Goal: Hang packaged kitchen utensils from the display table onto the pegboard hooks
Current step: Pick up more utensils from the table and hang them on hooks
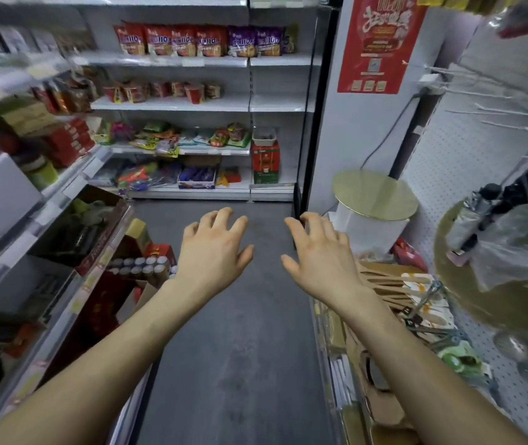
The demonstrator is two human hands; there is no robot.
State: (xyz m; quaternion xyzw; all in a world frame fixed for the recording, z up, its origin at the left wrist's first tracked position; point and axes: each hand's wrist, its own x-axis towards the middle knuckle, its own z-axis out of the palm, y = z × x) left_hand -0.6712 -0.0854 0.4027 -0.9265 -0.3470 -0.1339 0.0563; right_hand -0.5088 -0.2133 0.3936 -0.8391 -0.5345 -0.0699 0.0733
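Holding our fingers (pixel 225 216) spread and slightly bent, nothing grasped, left hand (pixel 212 252) and right hand (pixel 320 258) over grey floor (pixel 240 348), packaged wooden utensils (pixel 384 281) at four o'clock just beside our right wrist, pegboard (pixel 433 175) with hooks (pixel 494 114) at two o'clock

My L hand (pixel 214 252) & R hand (pixel 318 256) are both bare, backs to the cam, w/ knuckles & faint tendon ridges showing. Four fingers + thumb visible on each. Fingers slim, tips too blurred to read the nails. L forearm (pixel 121 342) runs bare from the wrist to the frame edge at approx 7 o'clock. R forearm (pixel 394 342) is bare likewise, to approx 5 o'clock. Wide lens makes both look thick nr the bottom edge, narrow at the wrists.
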